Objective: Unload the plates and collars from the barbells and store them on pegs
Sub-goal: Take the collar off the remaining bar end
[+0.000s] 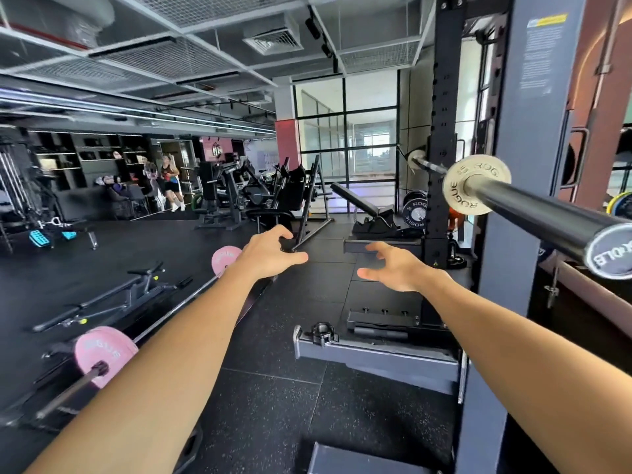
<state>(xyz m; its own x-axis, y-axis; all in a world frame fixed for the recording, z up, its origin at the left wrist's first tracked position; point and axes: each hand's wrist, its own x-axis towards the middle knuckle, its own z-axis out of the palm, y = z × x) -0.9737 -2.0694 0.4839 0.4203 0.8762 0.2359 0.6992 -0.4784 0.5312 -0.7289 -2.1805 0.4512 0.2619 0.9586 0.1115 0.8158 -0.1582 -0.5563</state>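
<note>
**Racked bar: plate up and right of the hands**

Both hands, left hand (pixel 270 254) and right hand (pixel 396 268), are spread and empty. The racked barbell (pixel 533 206) runs away leftward; its small plate (pixel 477 184) is nearer the right hand.

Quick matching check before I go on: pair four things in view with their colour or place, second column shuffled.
Things:
1. near plate on the floor barbell
2. small plate on the racked barbell
3. loose collar
4. left hand

Descriptions:
A. cream, lettered ROGUE
B. black, lying on the rack's base beam
C. empty, fingers spread in the air
D. pink

Pairs: 1-D, 2-A, 3-B, 4-C
</note>
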